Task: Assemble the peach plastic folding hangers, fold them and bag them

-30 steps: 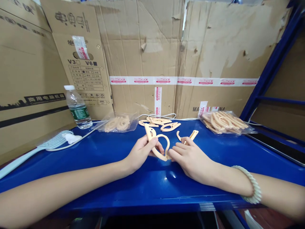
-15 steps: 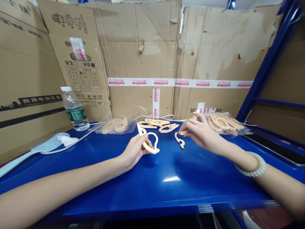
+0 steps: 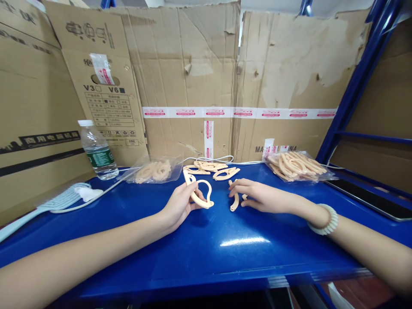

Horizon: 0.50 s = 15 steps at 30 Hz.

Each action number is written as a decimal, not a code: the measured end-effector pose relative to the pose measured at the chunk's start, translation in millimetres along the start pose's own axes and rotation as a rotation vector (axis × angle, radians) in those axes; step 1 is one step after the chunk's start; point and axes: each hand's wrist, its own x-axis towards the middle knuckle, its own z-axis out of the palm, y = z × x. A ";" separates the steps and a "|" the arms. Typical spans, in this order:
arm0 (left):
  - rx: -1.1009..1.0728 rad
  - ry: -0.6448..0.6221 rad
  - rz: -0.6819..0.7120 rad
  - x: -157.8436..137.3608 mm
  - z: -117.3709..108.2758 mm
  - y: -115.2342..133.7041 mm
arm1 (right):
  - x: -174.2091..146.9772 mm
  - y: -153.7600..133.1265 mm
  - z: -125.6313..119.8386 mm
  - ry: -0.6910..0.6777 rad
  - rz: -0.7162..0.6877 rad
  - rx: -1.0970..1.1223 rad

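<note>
My left hand (image 3: 180,204) is closed on a cream plastic folding hanger (image 3: 202,201), gripping its curved arm between thumb and fingers, with a rounded loop on its right side. To the right, my right hand (image 3: 254,195) is lowered close to the blue table, fingers curled around a curved cream hanger arm (image 3: 236,202). A small cream hook piece (image 3: 244,197) shows between its fingers and thumb, mostly covered by the hand. Beyond both hands lie several cream folding hangers (image 3: 210,166), one of them (image 3: 226,173) set apart on the right.
Clear bags of cream hanger parts lie at the back left (image 3: 154,170) and back right (image 3: 298,165). A water bottle (image 3: 100,156) and pale blue slotted tool (image 3: 61,199) are at left. A dark phone-like slab (image 3: 373,199) lies at right. Cardboard sheets (image 3: 189,81) line the back.
My right hand has come down and to the left from in front of the right bag, bringing a cream piece to where the hook piece lay. My left hand keeps its hold, nearly still.
</note>
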 end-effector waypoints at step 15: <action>0.017 -0.024 0.006 0.2 -2.3 -1.5 | -2.8 -7.3 -9.8 -0.025 -0.011 -0.045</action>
